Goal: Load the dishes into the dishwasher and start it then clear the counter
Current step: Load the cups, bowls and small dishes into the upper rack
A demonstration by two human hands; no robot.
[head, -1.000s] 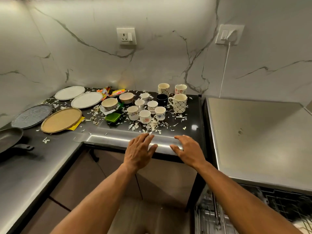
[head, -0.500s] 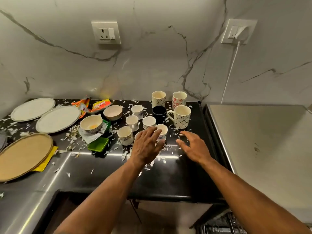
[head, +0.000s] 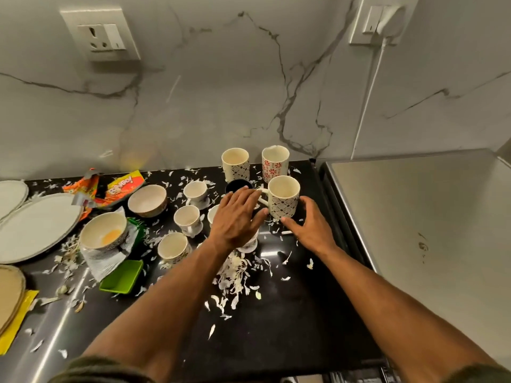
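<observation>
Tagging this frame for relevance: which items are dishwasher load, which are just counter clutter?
For the dishwasher:
patterned mug, between both hands
red-flower mug
black cup
small cups
two bowls
white plates

Lying about:
snack wrappers
green tray
scattered white scraps
yellow cloth
wall socket

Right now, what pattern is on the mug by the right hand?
Dark diamond motifs on cream mug; head view.

We count three tall mugs [head: 284, 199] at the back wall and one black cup [head: 237, 185] just left of the nearest. Left of that black cup we spot four small cups [head: 187, 219], two bowls [head: 148, 199], two white plates [head: 38, 225], and one green dish [head: 123, 276].
</observation>
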